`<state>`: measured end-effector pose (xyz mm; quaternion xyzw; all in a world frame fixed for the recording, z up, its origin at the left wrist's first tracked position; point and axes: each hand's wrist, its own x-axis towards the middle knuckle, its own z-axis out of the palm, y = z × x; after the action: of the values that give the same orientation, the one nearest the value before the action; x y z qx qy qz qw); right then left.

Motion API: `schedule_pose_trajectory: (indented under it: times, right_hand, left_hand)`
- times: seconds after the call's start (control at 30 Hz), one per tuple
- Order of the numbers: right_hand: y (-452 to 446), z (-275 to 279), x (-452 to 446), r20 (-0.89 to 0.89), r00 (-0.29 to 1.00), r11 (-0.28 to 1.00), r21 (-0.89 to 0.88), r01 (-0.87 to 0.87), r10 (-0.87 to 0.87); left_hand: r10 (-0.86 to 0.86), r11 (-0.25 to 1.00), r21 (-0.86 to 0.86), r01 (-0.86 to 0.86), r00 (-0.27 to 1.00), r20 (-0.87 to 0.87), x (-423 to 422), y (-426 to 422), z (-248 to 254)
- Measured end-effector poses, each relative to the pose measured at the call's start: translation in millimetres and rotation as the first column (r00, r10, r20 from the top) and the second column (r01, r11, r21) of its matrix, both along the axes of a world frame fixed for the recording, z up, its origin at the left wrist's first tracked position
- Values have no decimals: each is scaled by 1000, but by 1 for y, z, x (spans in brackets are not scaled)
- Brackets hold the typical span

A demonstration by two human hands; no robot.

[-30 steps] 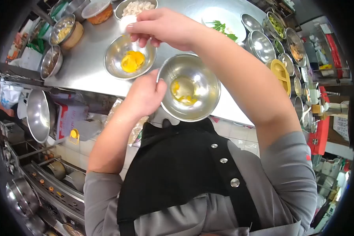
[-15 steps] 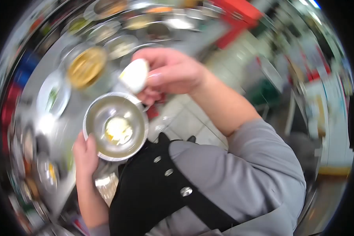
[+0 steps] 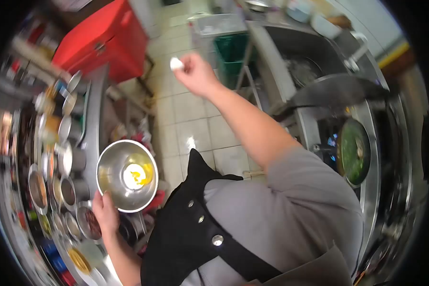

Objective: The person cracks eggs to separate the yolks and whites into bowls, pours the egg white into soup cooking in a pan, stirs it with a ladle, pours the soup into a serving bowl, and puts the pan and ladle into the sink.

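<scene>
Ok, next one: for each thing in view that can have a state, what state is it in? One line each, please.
Left hand: closed on the bowl's edge
Metal mixing bowl: held, egg inside
Egg: out of its shell, yellow streaks
Right hand: pinching eggshell
Eggshell: held clear of the bowl
Red cooler box: lid closed

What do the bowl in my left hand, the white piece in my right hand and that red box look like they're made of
Bowl: looks like metal, likely stainless steel; silvery and smooth, with bright glare inside.
White piece: probably eggshell, matt-looking; pale and rounded, but small and blurred.
Red box: perhaps moulded plastic, smooth and evenly coloured; painted metal is possible.
</scene>
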<state>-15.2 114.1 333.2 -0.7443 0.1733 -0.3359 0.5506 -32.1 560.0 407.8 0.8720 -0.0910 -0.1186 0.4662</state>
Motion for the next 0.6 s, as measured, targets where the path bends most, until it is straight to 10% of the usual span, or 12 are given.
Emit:
schedule_pose_trajectory:
  times: [0.13,0.37,0.47,0.6]
  right_hand:
    - [-99,-17,-3,-288,817,866,-144,479,-499]
    - [-59,-68,-76,-620,780,990,35,140,-89]
    - [-39,-83,-115,-495,847,960,-272,61,-194]
    - [-28,65,-217,-530,821,976,-77,205,-214]
  left_hand:
    - [-209,977,-34,209,978,-6,58,-80,4]
    - [-529,848,-76,525,848,-33,155,-239,-17]
    - [-710,703,-11,711,703,38,201,-318,-30]
    - [-869,489,51,871,482,115,239,-419,-40]
